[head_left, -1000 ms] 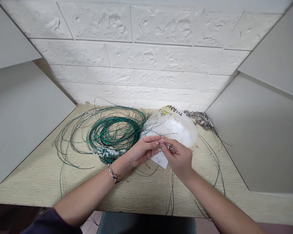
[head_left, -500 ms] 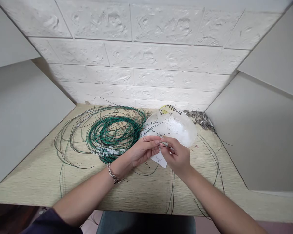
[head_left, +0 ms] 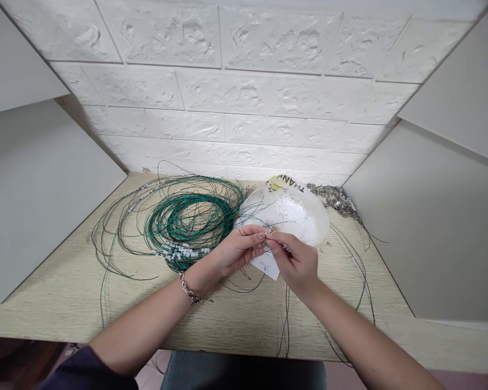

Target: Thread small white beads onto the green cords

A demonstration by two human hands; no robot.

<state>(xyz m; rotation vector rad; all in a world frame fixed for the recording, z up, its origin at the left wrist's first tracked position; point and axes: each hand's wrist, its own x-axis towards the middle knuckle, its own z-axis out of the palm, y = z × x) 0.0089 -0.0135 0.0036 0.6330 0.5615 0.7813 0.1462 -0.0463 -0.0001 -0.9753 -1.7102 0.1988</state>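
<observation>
My left hand [head_left: 241,250] and my right hand [head_left: 296,261] meet fingertip to fingertip over the table. Each is closed in a pinch on a thin dark cord [head_left: 287,319], whose strands hang below my right hand toward the table's front edge. Small white beads [head_left: 287,248] show beside the right fingers; what lies right between the fingertips is too small to make out. Left of my hands lies a big coil of green and black cords [head_left: 154,219], with clusters of white beads [head_left: 183,252] strung on them.
Behind my hands a white plastic bag [head_left: 323,219] holds a heap of tiny white pieces [head_left: 290,208]. A paper with handwriting [head_left: 268,266] lies under my hands. At the back right sits a greyish heap of small beads [head_left: 340,201]. White panels [head_left: 443,233] flank the table.
Both hands stay nearly in place. The right fingertips have shifted slightly against the left ones, and the short dark cord end across them no longer shows clearly.
</observation>
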